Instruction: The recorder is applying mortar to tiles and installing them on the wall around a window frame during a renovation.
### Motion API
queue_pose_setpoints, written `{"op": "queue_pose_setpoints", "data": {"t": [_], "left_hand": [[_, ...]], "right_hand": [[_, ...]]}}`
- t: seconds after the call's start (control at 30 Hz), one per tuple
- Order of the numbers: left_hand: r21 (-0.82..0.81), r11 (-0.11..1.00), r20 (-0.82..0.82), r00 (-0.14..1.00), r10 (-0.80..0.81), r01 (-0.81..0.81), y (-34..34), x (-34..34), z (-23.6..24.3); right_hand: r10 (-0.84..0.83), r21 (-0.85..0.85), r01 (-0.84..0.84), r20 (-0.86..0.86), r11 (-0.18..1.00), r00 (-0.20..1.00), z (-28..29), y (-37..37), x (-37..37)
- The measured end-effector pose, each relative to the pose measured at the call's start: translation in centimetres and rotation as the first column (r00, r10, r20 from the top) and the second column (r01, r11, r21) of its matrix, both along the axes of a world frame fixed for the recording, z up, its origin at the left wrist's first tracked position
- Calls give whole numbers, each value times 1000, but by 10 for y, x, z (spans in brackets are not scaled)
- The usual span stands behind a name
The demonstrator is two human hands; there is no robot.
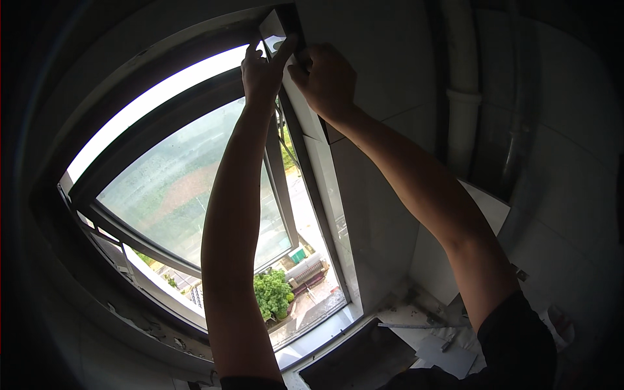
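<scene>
Both my arms are raised to the upper corner of a window opening. My left hand reaches up with thumb and fingers apart, its fingertips against a pale, tile-like piece in that corner. Beside it, my right hand has its fingers curled in at a dark vertical edge where the window recess meets the wall. Whatever the right fingers hold is hidden by shadow and the hand itself. Behind my left forearm, a dark-framed window sash is tilted outward.
Pale tiles line the window's side recess. A pipe runs down the dark right wall, with a white panel below it. Lower down lie a dark rectangular opening and a loose pale plate. Outside, far below, stands a tree.
</scene>
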State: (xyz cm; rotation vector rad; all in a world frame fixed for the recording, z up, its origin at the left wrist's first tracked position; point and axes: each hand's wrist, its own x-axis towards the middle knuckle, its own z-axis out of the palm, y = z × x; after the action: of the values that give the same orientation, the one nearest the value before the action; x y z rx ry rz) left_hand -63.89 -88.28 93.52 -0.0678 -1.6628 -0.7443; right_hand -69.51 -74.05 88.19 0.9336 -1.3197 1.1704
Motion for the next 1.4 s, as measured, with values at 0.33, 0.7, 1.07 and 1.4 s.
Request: {"op": "queue_pose_setpoints", "data": {"t": [0.33,0.7,1.07,1.4], "left_hand": [[188,866,-143,885,-443,464,9,16,-21],[16,849,-517,731,-445,529,23,95,-40],[615,588,-628,777,-37,525,78,309,-405],[407,-456,-909,403,-110,792,237,355,-679]], "right_hand": [[187,-84,-194,-86,977,979,-2,-16,5],[271,60,-265,-265,962,925,-5,-14,86],[592,454,-575,121,681,797,-385,189,227],[-336,467,-607,884,643,324,-613,411,304]]}}
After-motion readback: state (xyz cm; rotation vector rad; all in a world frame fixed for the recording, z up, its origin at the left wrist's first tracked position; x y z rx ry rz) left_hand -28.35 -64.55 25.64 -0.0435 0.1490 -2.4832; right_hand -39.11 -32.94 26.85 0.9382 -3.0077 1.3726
